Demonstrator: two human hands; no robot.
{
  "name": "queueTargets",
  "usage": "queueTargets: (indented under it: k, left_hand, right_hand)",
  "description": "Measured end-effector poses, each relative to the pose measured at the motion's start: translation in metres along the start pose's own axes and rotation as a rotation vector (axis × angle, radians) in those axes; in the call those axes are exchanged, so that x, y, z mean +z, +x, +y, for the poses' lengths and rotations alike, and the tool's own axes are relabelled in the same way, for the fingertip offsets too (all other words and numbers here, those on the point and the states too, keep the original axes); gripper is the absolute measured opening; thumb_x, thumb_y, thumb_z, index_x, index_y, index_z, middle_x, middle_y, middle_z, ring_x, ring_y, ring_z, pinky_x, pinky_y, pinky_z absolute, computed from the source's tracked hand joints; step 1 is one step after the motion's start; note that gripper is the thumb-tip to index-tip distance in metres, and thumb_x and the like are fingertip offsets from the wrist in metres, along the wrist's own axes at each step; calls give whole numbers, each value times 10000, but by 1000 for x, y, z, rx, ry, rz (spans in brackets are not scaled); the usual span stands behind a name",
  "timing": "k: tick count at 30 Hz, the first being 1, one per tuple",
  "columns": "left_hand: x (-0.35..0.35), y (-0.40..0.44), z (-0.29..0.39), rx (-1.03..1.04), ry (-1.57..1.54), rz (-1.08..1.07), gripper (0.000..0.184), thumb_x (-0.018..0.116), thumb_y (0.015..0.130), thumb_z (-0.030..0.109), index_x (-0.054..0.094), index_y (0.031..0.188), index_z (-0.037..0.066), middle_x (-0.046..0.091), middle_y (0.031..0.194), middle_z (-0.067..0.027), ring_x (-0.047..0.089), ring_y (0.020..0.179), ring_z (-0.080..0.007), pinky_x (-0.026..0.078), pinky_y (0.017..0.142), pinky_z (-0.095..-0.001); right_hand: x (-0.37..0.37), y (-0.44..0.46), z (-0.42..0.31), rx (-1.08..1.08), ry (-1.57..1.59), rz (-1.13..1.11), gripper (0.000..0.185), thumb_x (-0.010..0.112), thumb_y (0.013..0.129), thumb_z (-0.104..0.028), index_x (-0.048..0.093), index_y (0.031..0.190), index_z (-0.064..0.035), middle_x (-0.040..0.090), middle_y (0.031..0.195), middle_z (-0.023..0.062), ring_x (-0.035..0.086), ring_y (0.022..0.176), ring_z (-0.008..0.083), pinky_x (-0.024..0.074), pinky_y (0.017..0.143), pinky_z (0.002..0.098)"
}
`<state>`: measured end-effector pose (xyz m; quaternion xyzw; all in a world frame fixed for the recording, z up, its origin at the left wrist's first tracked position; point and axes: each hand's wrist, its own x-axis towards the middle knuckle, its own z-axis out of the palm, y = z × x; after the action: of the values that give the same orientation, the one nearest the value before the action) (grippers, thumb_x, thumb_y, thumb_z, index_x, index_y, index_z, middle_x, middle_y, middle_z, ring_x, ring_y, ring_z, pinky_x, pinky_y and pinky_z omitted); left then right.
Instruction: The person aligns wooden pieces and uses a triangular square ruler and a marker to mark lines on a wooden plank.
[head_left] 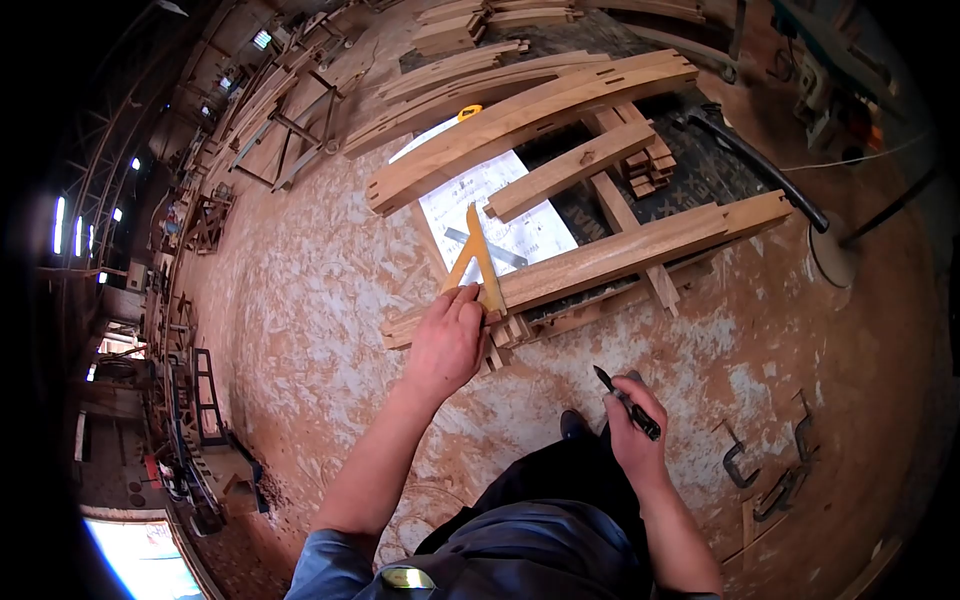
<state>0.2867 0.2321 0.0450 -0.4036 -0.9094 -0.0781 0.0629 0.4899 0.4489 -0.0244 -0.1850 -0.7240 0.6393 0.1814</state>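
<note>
My left hand is closed on the lower edge of a yellow triangular square, at the near-left end of a long wooden beam. The square's tip points away over a printed drawing sheet. On that sheet lies a metal rule, partly behind the square. Away from the wood, above the floor, my right hand grips a black pen with its point toward the beam. A shorter board and a longer mortised beam lie farther back.
A yellow tape measure rests by the sheet's far edge. Small wood blocks are stacked at the right of the bench. A black curved tube runs along the right side. Clamps lie on the stained floor at right.
</note>
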Motion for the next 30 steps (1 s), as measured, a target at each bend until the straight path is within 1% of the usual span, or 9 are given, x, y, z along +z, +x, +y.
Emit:
queueTargets:
  k: [3,9,12,15,16,20,23,26,30]
  left_hand:
    - [0,0,0,-2,-6,2,300,714,876,114,581,1094,-43,645,1306,-240,605,1216,-400,506,1042,-467]
    - [-1,1,2,-9,-17,1,275,711,886,96,565,1079,-33,638,1314,-242,605,1216,-409,504,1046,-467]
    - [-3,1,4,-15,-25,5,271,713,889,87,556,1075,-32,633,1319,-244,603,1216,-416,504,1044,-472]
    - [-2,2,3,-9,-22,13,276,717,887,86,557,1077,-36,632,1314,-246,604,1211,-419,506,1037,-478]
    - [-1,2,3,-5,-19,16,279,718,886,86,558,1078,-37,632,1311,-247,605,1209,-419,507,1034,-479]
    - [1,1,1,4,2,22,286,727,871,90,566,1072,-34,634,1298,-246,609,1200,-416,508,1031,-477]
    - [0,2,2,8,24,11,290,733,851,92,573,1062,-27,635,1289,-245,611,1198,-414,509,1031,-472]
    - [3,1,1,-1,11,18,285,731,837,86,579,1055,-20,634,1288,-244,608,1204,-411,509,1033,-468]
    - [3,1,2,-16,7,18,270,716,841,74,583,1058,-17,632,1292,-240,600,1220,-405,505,1039,-462]
  right_hand:
    - [5,23,-22,-40,17,-70,227,722,904,16,670,1123,46,694,978,147,677,841,234,527,767,310]
    - [33,64,-35,-187,106,-60,224,733,915,-23,676,1126,28,687,965,141,663,823,222,522,755,317]
    - [46,83,-48,-32,125,-132,220,741,924,-64,685,1118,21,696,966,142,670,839,220,527,767,324]
    - [57,106,-64,-2,69,-169,208,737,933,-98,695,1101,17,711,980,142,683,868,228,534,790,328]
    - [65,112,-56,-20,104,-166,208,747,931,-134,714,1080,7,720,985,138,689,891,235,537,800,331]
    - [85,129,-58,-28,112,-179,214,771,913,-174,743,1055,-16,729,962,143,700,900,245,542,801,345]
    - [91,135,-60,33,72,-246,214,729,955,-156,732,1079,19,727,898,44,614,818,81,516,755,266]
    - [95,138,-61,38,46,-248,222,754,921,-196,738,1048,-14,728,936,172,705,874,289,545,798,370]
    - [99,139,-60,-1,-11,-284,222,749,923,-201,734,1042,-15,731,964,183,702,900,341,548,806,401]
